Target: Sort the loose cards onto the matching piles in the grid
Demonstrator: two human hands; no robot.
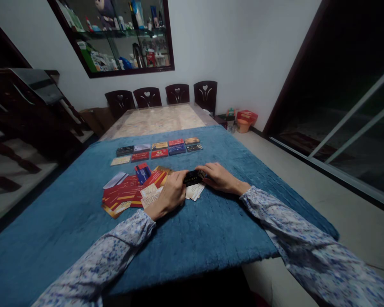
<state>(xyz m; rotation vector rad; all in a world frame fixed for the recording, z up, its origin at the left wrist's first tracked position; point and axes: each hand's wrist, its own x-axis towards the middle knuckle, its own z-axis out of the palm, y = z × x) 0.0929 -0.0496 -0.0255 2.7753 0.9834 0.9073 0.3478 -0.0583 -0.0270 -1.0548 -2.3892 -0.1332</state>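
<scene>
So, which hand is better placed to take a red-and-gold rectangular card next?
Probably the left hand, beside the red-and-gold rectangular cards; the right hand is farther off. Both hold the black rectangular card or stack, so the left must release first.

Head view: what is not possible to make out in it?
Head view, black card: ends covered by the left hand and right hand.
Head view, white cards: partly hidden by the black card.
Head view, print on red stack: too small.
Head view, right sleeve: cut off by the frame's edge.
</scene>
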